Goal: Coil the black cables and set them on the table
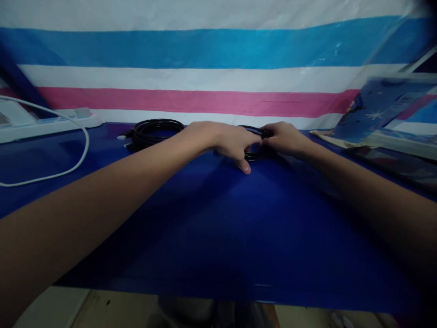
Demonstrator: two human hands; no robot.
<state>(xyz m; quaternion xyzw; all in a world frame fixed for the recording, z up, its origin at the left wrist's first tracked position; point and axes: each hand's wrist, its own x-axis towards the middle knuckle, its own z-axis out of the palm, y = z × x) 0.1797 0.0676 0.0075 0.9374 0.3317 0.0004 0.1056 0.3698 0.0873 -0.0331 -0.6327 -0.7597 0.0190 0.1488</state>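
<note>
A coiled black cable lies at the back of the blue table, partly covered by both my hands. My left hand is over its left side, with the thumb stretched down and apart and the fingers reaching across the loops. At the coil's right side my right hand has its fingers closed on the cable; the fingertips are partly hidden. Another black cable coil rests farther left, its light-coloured plug ends pointing left, partly behind my left forearm.
A white power strip and a white cord are on the left of the blue table. To the right, a blue printed packet leans over a pale flat item. A striped sheet hangs behind.
</note>
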